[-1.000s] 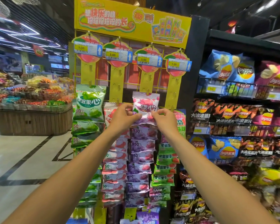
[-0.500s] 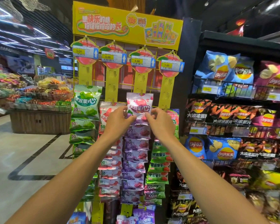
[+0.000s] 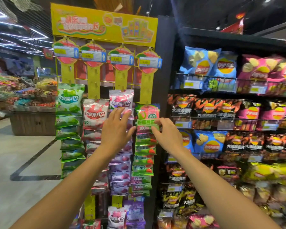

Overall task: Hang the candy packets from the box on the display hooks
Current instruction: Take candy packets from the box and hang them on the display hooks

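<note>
Supermarket aisle, yellow candy rack point(image 3: 104, 25). Left hand point(image 3: 116, 131) grip spread on a pink candy packet point(image 3: 121, 100); right hand point(image 3: 168, 135) curled at a green packet point(image 3: 147, 111), pinch unclear.

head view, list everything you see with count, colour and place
display rack: one, yellow, centre
price tags: four, white-blue, atop the strips
hanging strips: four, yellow, under the header
candy packets: many; green, red, purple, green-red columns; on the strips
chip bags: many; blue, pink, black, yellow; right shelves
wooden bin: one, brown, far left
left hand: one, fingers spread, in front of purple column
right hand: one, fingers curled, at green-red column; grip unclear
</note>
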